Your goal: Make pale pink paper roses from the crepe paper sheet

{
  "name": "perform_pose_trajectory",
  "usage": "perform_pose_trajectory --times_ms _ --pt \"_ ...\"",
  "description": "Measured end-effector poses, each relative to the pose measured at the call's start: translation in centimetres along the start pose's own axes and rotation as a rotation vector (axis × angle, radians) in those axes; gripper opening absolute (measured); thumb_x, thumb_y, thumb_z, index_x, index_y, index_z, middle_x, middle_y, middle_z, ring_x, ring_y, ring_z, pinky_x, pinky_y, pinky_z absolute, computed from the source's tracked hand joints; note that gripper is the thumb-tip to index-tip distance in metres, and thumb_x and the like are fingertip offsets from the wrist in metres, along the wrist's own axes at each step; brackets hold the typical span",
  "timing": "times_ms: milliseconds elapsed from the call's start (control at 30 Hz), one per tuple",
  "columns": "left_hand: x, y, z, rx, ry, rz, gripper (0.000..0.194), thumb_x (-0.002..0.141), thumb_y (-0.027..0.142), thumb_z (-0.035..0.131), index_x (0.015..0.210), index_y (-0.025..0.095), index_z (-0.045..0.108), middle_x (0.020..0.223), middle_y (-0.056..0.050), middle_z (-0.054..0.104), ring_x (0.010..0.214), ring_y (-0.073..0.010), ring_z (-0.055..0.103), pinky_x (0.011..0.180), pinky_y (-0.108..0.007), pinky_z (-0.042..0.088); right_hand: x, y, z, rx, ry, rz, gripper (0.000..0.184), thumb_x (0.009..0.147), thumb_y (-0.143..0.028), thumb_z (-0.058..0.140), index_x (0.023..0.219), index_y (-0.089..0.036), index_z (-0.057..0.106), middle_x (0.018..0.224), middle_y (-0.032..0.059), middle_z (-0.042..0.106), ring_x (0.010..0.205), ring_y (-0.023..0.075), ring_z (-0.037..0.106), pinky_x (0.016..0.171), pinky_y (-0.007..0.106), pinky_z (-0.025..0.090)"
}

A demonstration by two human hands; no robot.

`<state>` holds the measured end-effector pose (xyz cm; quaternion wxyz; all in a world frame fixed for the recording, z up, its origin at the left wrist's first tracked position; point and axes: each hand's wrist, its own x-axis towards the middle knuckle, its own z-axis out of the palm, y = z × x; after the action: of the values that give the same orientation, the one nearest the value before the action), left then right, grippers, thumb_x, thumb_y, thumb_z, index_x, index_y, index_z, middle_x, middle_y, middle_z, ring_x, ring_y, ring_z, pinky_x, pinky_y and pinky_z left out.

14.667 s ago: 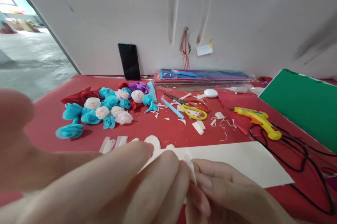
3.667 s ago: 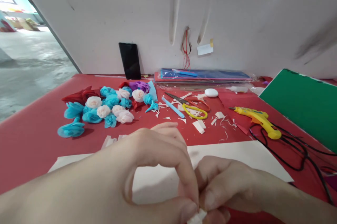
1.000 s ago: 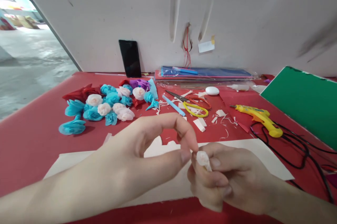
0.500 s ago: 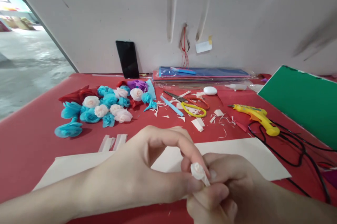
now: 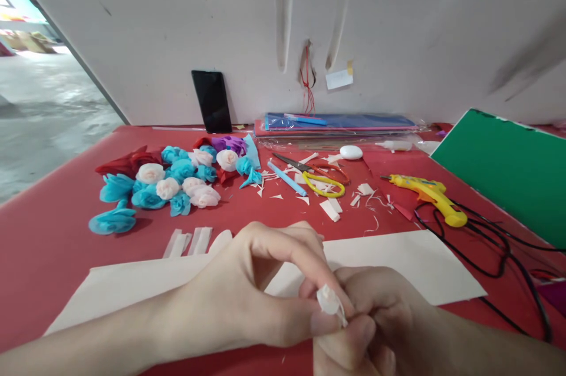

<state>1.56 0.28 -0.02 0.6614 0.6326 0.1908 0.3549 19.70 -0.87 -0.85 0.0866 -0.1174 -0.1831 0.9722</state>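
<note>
A small rolled bud of pale pink paper (image 5: pixel 328 300) sits pinched between both my hands, low in the middle of the view. My left hand (image 5: pixel 256 290) grips it with thumb and forefinger from the left. My right hand (image 5: pixel 380 323) is curled around its lower part from the right. Under the hands lies a cream paper sheet (image 5: pixel 398 258) on the red table (image 5: pixel 53 211).
A pile of blue, pink, red and purple paper flowers (image 5: pixel 177 178) lies at left. Scissors (image 5: pixel 318 175), a blue pen (image 5: pixel 287 178), a yellow glue gun (image 5: pixel 431 193) with black cable, a green sheet (image 5: pixel 508 170), stacked paper (image 5: pixel 340 124) and a phone (image 5: pixel 211 102) stand farther back.
Both hands have dropped slightly lower and nearer with the paper bud. My left fingers have closed more tightly over its top.
</note>
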Motion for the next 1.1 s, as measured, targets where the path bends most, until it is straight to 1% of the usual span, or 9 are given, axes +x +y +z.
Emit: perform_pose_trajectory --times_ms 100,167,267,433,533,700,867,1033,1100 --pt "0.2 0.1 0.1 -0.022 0.013 -0.007 0.021 0.076 0.007 0.072 0.080 0.028 0.076 0.069 0.005 0.059 0.069 -0.0104 0.048 0.073 -0.024 0.043 0.3 0.0 0.1 0.026 -0.089 -0.008 0.020 0.076 -0.021 0.052 0.058 -0.017 0.047 0.048 -0.0053 0.039 0.040 0.0044 0.033 0.040 0.011 0.032" --pt "0.2 0.1 0.1 -0.041 0.021 -0.005 0.021 0.076 0.007 0.072 0.080 0.027 0.076 0.070 0.004 0.058 0.068 -0.0103 0.048 0.072 -0.024 0.043 0.5 0.2 0.4 0.042 -0.105 -0.070 0.026 0.080 -0.022 0.049 0.055 -0.017 0.046 0.046 -0.0052 0.038 0.038 0.0035 0.031 0.036 0.010 0.027" --pt "0.2 0.1 0.2 -0.063 0.063 0.016 0.023 0.074 0.005 0.072 0.078 0.027 0.076 0.067 0.005 0.057 0.067 -0.0098 0.047 0.070 -0.022 0.043 0.6 0.5 0.8 0.028 -0.007 -0.194 0.026 0.085 -0.020 0.048 0.059 -0.017 0.046 0.048 -0.0063 0.035 0.038 0.0030 0.026 0.035 0.010 0.020" --pt "0.3 0.6 0.4 -0.068 0.169 0.027 0.020 0.073 0.005 0.071 0.072 0.025 0.075 0.063 0.006 0.052 0.064 -0.0088 0.045 0.063 -0.019 0.041 0.6 1.0 1.1 -0.243 0.075 -0.447 0.030 0.093 -0.031 0.050 0.068 -0.014 0.053 0.052 -0.0032 0.044 0.043 0.0057 0.035 0.046 0.018 0.031" --pt "0.3 0.9 0.6 -0.061 0.222 0.039 0.015 0.074 0.009 0.072 0.071 0.024 0.073 0.062 0.006 0.051 0.063 -0.0090 0.046 0.063 -0.020 0.040 0.6 1.2 1.0 -0.364 0.114 -0.517 0.033 0.095 -0.035 0.050 0.071 -0.013 0.057 0.056 -0.0016 0.049 0.045 0.0060 0.040 0.049 0.019 0.036" --pt "0.1 0.7 0.7 -0.039 0.281 0.036 0.011 0.076 0.019 0.076 0.069 0.022 0.069 0.061 0.006 0.055 0.063 -0.0096 0.049 0.073 -0.024 0.040 0.6 0.9 1.2 -0.554 0.270 -0.558 0.033 0.095 -0.039 0.051 0.074 -0.014 0.057 0.060 -0.0024 0.049 0.048 0.0058 0.045 0.048 0.018 0.036" --pt "0.1 0.6 0.7 -0.059 0.272 0.027 0.010 0.076 0.020 0.077 0.070 0.021 0.069 0.065 0.006 0.057 0.066 -0.0097 0.051 0.072 -0.023 0.041 0.5 0.7 2.0 -0.722 0.327 -0.554 0.035 0.097 -0.039 0.047 0.070 -0.016 0.050 0.059 -0.0034 0.048 0.050 0.0057 0.043 0.048 0.018 0.033" --pt "0.2 0.6 0.7 -0.080 0.232 0.026 0.014 0.075 0.024 0.078 0.068 0.020 0.067 0.065 0.005 0.053 0.065 -0.0089 0.048 0.064 -0.019 0.040 0.2 0.9 2.2 -0.638 0.314 -0.494 0.032 0.099 -0.032 0.044 0.071 -0.017 0.046 0.060 -0.0032 0.049 0.050 0.0053 0.044 0.052 0.018 0.037" --pt "0.2 0.6 0.7 -0.091 0.198 0.026 0.018 0.075 0.028 0.079 0.066 0.019 0.066 0.065 0.004 0.052 0.064 -0.0094 0.047 0.061 -0.019 0.039 0.4 0.9 1.8 -0.523 0.233 -0.454 0.031 0.098 -0.033 0.046 0.071 -0.017 0.046 0.060 -0.0027 0.049 0.050 0.0051 0.043 0.054 0.018 0.039"
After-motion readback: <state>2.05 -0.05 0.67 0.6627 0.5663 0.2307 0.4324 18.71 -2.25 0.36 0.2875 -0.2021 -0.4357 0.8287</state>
